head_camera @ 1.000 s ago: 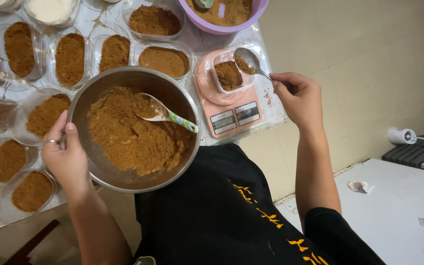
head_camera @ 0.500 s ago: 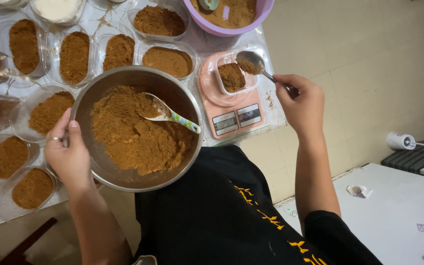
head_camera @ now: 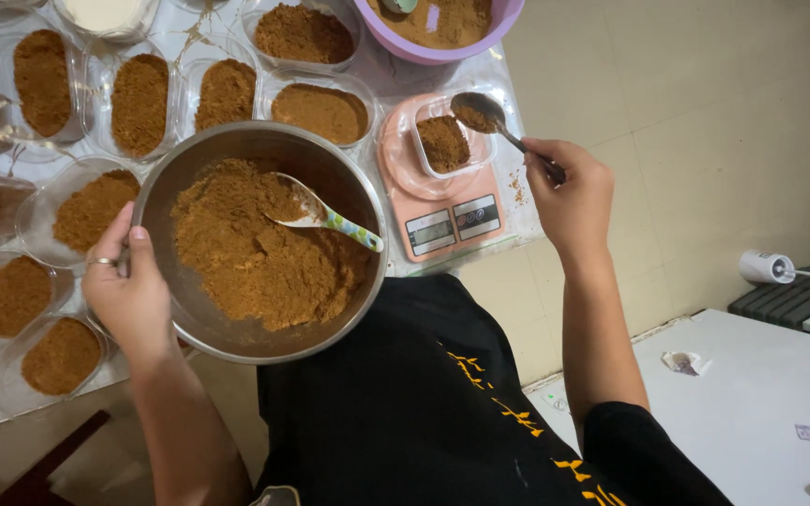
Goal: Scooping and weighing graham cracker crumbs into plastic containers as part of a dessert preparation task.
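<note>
My left hand [head_camera: 128, 295] grips the rim of a large metal bowl [head_camera: 344, 183] full of brown crumbly mix; a patterned-handled spoon [head_camera: 325, 217] lies in it. My right hand [head_camera: 572, 192] holds a metal spoon [head_camera: 482, 112] with a little brown mix in it, over the far edge of a small clear container [head_camera: 447, 141]. That container is partly filled and stands on a pink kitchen scale [head_camera: 442, 220].
Several clear plastic containers [head_camera: 138, 98] filled with the same brown mix cover the table at left and back. A purple bowl [head_camera: 433, 23] of mix stands at the back. A white surface [head_camera: 752, 412] lies lower right, beside a tiled floor.
My right hand has moved the metal spoon slightly up and back from the container on the scale. The view has shifted a little; my left hand still grips the bowl.
</note>
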